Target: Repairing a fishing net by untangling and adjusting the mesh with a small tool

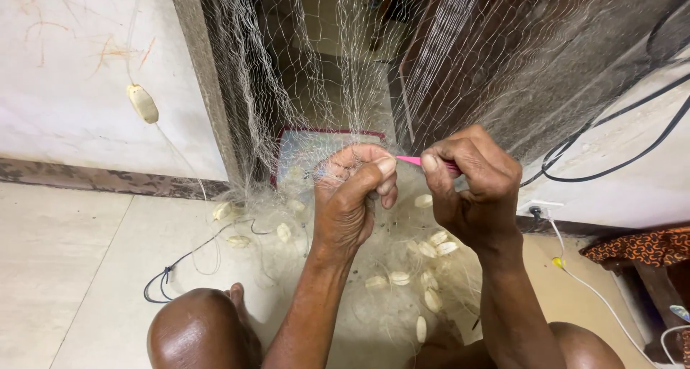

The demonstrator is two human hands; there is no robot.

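Two hands meet in the middle of the frame, both working on a thin net [345, 74] that hangs from the top and falls in a heap on the floor [65, 268]. The left hand [352, 196] has its fingers curled and pressed together, pinching a small bunch of mesh. The right hand [471, 189] has its fingers closed around a pink needle [411, 160], whose tip points toward the left hand, very near its fingertips. Pale oval floats [424, 275] lie spread in the heap at lower centre, and one more float hangs on a line at the upper left (before the white wall [72, 67]). As I judge it, the mending is in the middle: one place of the mesh is in hand now, and much net above and below is not touched, but I cannot tell which parts are already repaired. Black cables [618, 153] run on the right, and a dark cord [172, 272] lies at lower left
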